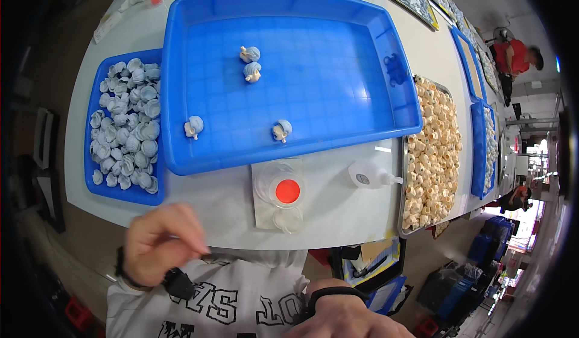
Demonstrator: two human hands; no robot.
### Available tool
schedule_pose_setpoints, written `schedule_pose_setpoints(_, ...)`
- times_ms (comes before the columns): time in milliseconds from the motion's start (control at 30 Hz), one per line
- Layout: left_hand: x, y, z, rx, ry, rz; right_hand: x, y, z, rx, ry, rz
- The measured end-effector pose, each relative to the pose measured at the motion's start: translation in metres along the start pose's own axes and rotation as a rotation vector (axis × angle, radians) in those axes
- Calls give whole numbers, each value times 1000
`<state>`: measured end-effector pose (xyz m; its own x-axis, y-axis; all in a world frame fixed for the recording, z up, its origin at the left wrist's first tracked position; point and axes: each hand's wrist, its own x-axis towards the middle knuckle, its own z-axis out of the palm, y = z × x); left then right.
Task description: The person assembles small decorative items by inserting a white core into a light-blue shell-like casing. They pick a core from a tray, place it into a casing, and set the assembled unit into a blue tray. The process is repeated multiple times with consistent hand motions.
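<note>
Head view: right hand (350,321) nearest, fingers out of frame, grip can't tell. Left hand (163,241) half-curled off the table edge; can't tell if it's holding anything. Beyond: clear tub (264,184), squeeze bottle (365,176); blue shell-shaped pieces (128,121) left, cream pieces (431,157) right. Farther: four blue-capped figurine heads (252,72) in large blue tray (319,88). Likely between pieces; next pick needs fingertips parted.

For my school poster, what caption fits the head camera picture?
Four small blue-and-cream pieces sit in a big blue tray, between blue shells and cream parts.
</note>
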<state>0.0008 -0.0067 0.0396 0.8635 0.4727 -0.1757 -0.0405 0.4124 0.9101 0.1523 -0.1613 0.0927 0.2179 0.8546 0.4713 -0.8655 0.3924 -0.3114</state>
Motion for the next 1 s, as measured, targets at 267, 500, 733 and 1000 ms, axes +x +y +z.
schedule_pose_setpoints(267,55,112,-25,1176,174,335,0,14,16,161,126,-149)
schedule_pose_setpoints(500,180,100,-17,1404,-295,-108,-8,23,26,113,34,-269)
schedule_pose_setpoints(733,228,60,-14,1782,-286,-2,-6,23,27,72,-35,-344)
schedule_pose_setpoints(1000,243,43,-25,1881,-264,29,-2,21,23,56,-100,-420)
